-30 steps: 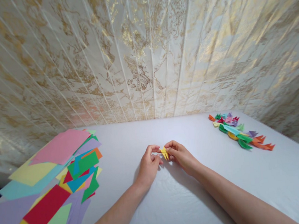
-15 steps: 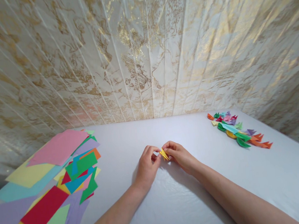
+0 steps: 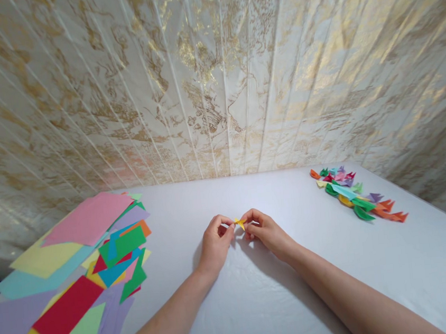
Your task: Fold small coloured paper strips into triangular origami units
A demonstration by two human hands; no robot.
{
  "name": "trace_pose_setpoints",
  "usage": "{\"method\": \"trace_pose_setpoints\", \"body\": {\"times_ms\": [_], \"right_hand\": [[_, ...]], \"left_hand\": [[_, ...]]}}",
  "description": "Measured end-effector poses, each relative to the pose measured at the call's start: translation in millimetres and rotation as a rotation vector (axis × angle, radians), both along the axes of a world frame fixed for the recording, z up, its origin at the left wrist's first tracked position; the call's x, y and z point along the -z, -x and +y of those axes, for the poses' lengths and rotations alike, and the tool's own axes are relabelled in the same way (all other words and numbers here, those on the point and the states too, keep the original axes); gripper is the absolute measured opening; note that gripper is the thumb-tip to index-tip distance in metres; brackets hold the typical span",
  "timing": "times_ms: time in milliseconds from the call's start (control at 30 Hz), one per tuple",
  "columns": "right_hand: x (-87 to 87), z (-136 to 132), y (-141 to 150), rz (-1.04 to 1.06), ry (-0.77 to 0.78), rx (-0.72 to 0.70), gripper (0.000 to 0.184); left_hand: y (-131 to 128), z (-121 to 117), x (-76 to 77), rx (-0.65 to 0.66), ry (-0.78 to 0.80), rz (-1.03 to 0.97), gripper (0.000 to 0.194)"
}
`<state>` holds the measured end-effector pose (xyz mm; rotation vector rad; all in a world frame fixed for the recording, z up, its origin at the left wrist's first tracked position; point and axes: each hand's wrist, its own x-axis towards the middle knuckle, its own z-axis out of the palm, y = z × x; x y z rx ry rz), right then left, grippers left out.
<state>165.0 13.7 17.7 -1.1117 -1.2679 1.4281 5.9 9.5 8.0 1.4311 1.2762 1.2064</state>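
Between my two hands is a small yellow folded-paper figure [image 3: 240, 223] with pointed tips, held just above the white table. My left hand [image 3: 215, 242] pinches its left tip between thumb and forefinger. From the other side, my right hand [image 3: 266, 232] grips it with thumb and fingertips, which cover part of the paper. The exact shape of the figure is too small to make out.
Loose coloured paper sheets lie on the left, among them a large pink sheet [image 3: 88, 218], a red sheet [image 3: 68, 312] and a green piece [image 3: 126, 243]. Several folded paper figures [image 3: 345, 191] lie in a cluster at the right. A gold-patterned curtain [image 3: 206, 83] hangs behind the table [image 3: 237, 303].
The yellow paper figure has turned between my fingers, and less of it shows. My left hand has shifted slightly left, its thumb and forefinger now closed on the figure's tip.
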Motion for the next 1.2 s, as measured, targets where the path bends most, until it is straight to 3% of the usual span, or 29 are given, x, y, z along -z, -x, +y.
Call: {"method": "trace_pose_setpoints", "body": {"times_ms": [633,900,1200], "right_hand": [[9.0,4,-1,-0.118,-0.123,0.003,0.017],[9.8,2,-2,-0.253,-0.298,0.033,0.012],[11.6,3,-3,-0.409,-0.328,0.043,0.006]], "left_hand": [[-1,0,2.0,0.092,-0.115,0.143,0.007],[-1,3,7.5,0.031,-0.136,0.13,0.007],[-1,1,6.0,0.05,-0.17,0.199,0.01]]}}
